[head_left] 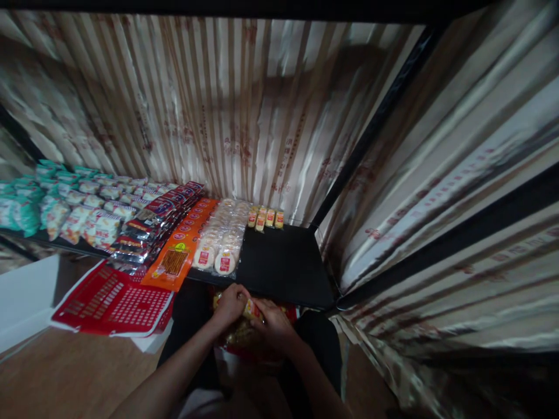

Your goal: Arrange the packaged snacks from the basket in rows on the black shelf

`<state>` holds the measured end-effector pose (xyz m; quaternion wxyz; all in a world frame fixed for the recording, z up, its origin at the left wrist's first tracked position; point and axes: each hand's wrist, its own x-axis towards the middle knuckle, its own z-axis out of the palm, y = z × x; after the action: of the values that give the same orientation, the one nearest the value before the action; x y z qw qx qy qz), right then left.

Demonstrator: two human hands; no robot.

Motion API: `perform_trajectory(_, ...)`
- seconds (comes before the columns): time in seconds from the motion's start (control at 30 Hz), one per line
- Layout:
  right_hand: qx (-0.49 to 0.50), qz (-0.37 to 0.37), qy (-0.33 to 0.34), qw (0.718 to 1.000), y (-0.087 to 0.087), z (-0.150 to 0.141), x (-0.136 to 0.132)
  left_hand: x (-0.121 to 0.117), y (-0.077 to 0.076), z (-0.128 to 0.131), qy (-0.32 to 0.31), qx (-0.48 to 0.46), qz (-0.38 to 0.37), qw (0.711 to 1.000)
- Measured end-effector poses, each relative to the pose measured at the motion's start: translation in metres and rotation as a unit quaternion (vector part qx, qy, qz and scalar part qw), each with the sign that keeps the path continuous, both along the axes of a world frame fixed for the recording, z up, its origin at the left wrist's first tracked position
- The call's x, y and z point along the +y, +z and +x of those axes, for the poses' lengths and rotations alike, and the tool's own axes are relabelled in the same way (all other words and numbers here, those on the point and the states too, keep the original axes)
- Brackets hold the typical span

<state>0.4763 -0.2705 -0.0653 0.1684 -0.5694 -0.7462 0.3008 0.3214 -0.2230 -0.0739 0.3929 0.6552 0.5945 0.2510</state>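
Between my two hands is a small yellow snack packet (252,311) with a red and white label. My left hand (230,304) is closed, pinching its upper left end. On the other side, my right hand (274,323) has its thumb and fingers closed on the packet. Below them, a larger clear and red bag (242,337) of similar yellow packets rests between my legs, partly covered by my hands. At the back of the black shelf (283,262), several matching small packets (265,217) stand in a short row.
Left of the small packets lie rows of round white crackers (213,250), orange snack bags (177,262), dark shiny bags (152,221), white packets (100,224) and green packets (26,212). A red basket (117,299) sits by the shelf's front edge. A black post (371,139) rises at the right.
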Motion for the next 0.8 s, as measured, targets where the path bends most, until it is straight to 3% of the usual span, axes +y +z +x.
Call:
perform_trajectory(0.17, 0.019, 0.021, -0.052, 0.998, 0.017, 0.004, 0.01, 0.022, 0.012, 0.008, 0.012, -0.073, 0.003, 0.997)
perform_trajectory(0.27, 0.076, 0.035, -0.119, 0.989, 0.016, 0.006, 0.02, 0.032, 0.019, 0.015, 0.05, -0.147, -0.012, 0.988)
perform_trajectory(0.4, 0.122, 0.071, -0.24, 0.96, 0.007, 0.009, 0.043, 0.037, 0.022, 0.028, 0.055, -0.245, -0.057, 0.966)
perform_trajectory(0.53, 0.088, 0.117, -0.319, 0.936, 0.001, 0.01, 0.068, 0.037, 0.018, 0.044, 0.045, -0.228, -0.072, 0.97)
perform_trajectory(0.8, 0.093, 0.1, -0.325, 0.936, -0.016, 0.012, 0.096, 0.062, 0.011, 0.063, 0.035, -0.123, -0.051, 0.991)
